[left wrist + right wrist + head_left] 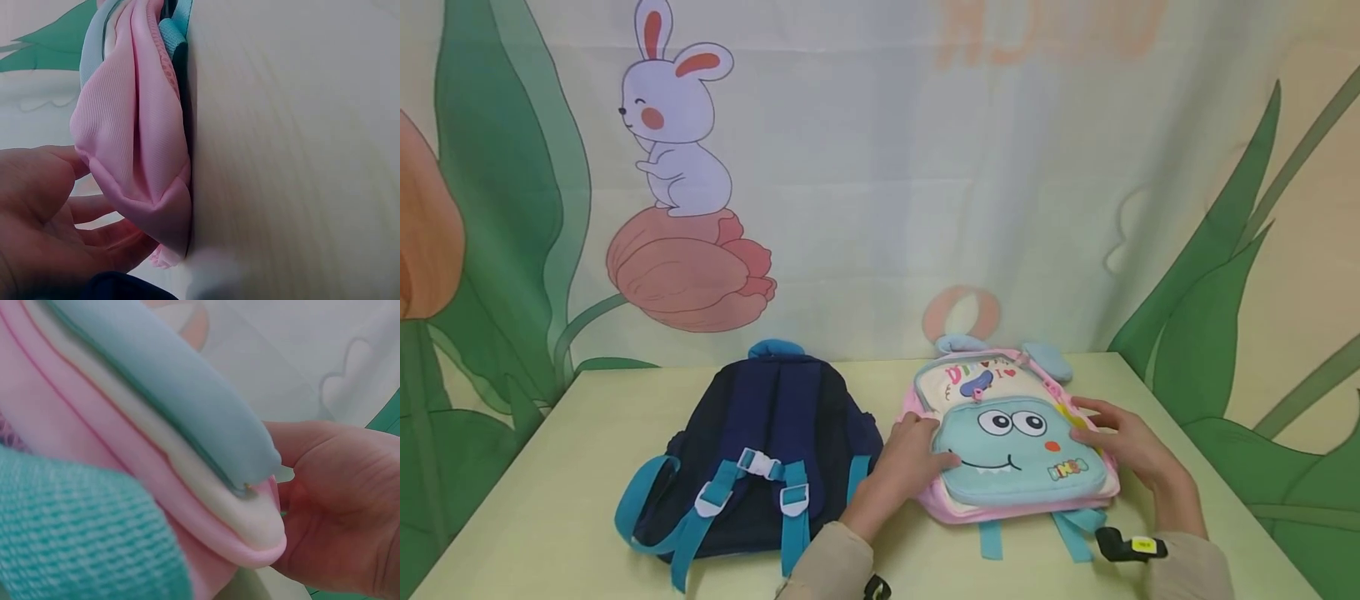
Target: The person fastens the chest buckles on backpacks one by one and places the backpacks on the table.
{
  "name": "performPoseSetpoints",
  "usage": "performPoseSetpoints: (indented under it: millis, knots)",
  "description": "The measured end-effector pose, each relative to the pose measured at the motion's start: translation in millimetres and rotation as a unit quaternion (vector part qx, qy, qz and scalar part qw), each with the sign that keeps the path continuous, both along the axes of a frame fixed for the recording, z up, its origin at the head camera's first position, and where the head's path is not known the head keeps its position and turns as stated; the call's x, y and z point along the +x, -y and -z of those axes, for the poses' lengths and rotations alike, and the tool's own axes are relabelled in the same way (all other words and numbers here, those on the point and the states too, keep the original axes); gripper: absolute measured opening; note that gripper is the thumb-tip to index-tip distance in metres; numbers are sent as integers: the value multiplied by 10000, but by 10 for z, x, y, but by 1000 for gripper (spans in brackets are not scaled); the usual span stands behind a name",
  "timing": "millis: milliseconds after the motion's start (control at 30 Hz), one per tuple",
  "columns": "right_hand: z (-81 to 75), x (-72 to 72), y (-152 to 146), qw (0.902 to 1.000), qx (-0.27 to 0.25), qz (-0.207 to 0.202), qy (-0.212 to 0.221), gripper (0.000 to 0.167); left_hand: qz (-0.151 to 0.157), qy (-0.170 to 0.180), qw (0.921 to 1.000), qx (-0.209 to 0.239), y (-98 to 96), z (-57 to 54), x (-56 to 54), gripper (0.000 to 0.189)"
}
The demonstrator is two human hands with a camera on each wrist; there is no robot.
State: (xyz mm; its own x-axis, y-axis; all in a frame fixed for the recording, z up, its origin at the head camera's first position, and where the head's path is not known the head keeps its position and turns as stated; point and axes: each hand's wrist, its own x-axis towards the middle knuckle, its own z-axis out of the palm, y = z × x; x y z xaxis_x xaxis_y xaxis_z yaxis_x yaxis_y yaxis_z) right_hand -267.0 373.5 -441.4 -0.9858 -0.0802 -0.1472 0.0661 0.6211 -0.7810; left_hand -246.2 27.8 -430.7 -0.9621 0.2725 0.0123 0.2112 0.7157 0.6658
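A child's backpack (1026, 462) with a light-blue front pocket, cartoon eyes and smile, and pink sides lies face up on the table. My left hand (913, 454) grips its left side, thumb on the front pocket; in the left wrist view the fingers reach around the pink side (134, 150). My right hand (1131, 437) holds the opposite side with the thumb at the pocket's edge. The right wrist view shows that hand (347, 500) at the bag's corner, fingers partly hidden behind it. Two teal straps (991, 540) stick out below the bag.
To the left, a navy backpack (775, 417) lies with its shoulder straps up and a white chest buckle (758, 463) fastened. Both bags rest on a pale yellow table (587, 433). Behind it hangs a cloth backdrop (865, 183) printed with a rabbit and tulips.
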Motion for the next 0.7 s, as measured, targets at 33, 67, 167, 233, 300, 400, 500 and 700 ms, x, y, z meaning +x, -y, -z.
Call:
performPoseSetpoints:
  millis: [33,67,167,233,300,400,500,700]
  knots:
    - [4,4,-6,10000,2,11,-8,77,-12,0,10000,11,-3,1,-7,62]
    - [6,9,-11,10000,-1,19,-16,77,-25,18,10000,32,-6,0,-12,63]
    - [5,15,-9,10000,-55,11,-67,76,-90,88,9999,35,-5,4,-20,64]
    - [-4,6,12,9999,-52,-24,-131,75,-134,106,9998,31,12,7,-18,65]
    - [-21,-7,35,9998,-41,-59,-175,74,-165,98,9998,21,29,11,-19,66]
    - [-38,-10,35,9999,5,-39,-162,75,-94,8,10000,5,28,12,-36,65]
    - [-44,27,4,10000,12,18,-70,76,36,-12,10000,-19,-1,20,-43,64]
    - [-109,59,27,9998,204,5,-50,76,-4,96,10000,15,-26,15,-28,65]
